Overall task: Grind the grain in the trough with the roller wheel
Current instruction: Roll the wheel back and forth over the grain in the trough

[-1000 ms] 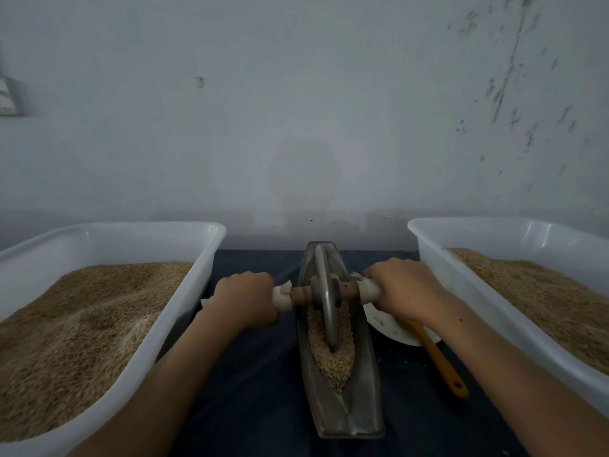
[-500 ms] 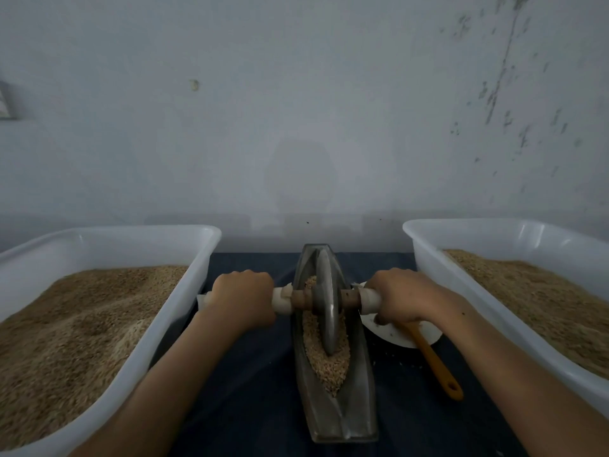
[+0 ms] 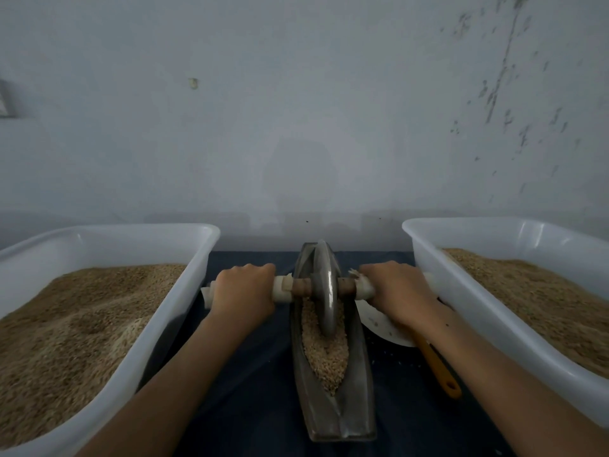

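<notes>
The roller wheel (image 3: 324, 288) has rolled away from the person since a second ago, toward the far end of the trough (image 3: 333, 384), and both hands have gone with it.

The left hand (image 3: 244, 291) is curling tight around the white-wrapped left end of the axle (image 3: 301, 286), knuckles up. The right hand (image 3: 393, 291) is gripping the wrapped right end the same way. Both arms are reaching straight out from the bottom corners. The wheel is standing upright on its thin edge, sitting in the grain (image 3: 324, 354) inside the trough.

The wheel is a flat, round, gray metal disc. The axle is a brown stick going through its middle. The trough is long, dark metal, shaped like a little boat with pointed ends. The grain is pale, small and bumpy, piling mostly in the near half.

A white plate (image 3: 379, 324) is lying just beside the trough, partly hiding under the right wrist, with an orange handle (image 3: 438, 367) poking out toward the person. A big white plastic tub on the left (image 3: 184, 291) and another white tub on the right (image 3: 461, 291) are sitting close on each side, both holding sandy brown grain. Everything is resting on a dark blue cloth (image 3: 250, 390). A gray, scuffed wall (image 3: 296, 110) is standing behind.
</notes>
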`<action>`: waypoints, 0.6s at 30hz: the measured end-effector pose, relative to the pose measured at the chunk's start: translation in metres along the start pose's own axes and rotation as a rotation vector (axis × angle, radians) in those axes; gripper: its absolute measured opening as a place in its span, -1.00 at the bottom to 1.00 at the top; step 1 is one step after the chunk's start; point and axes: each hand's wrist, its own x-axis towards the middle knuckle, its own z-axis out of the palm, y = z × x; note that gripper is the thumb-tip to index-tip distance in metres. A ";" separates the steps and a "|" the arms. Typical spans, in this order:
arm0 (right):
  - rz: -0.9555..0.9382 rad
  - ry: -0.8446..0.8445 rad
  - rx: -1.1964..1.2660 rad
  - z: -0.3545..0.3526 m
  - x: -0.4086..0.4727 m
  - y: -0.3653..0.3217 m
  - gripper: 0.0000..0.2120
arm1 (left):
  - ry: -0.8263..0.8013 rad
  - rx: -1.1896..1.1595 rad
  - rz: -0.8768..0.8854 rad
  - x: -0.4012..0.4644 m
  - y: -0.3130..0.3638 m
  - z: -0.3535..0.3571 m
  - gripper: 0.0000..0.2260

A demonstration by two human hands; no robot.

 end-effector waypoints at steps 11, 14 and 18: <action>-0.053 -0.336 -0.015 -0.026 -0.004 -0.004 -0.83 | -0.290 -0.041 0.018 0.005 -0.007 -0.003 -0.84; -0.037 -0.165 -0.029 -0.019 -0.004 -0.006 -0.96 | -0.205 -0.070 0.003 0.005 -0.006 0.002 -0.88; -0.059 0.146 -0.099 -0.003 -0.001 -0.007 -0.87 | -0.052 -0.114 -0.030 0.001 -0.007 0.008 -0.87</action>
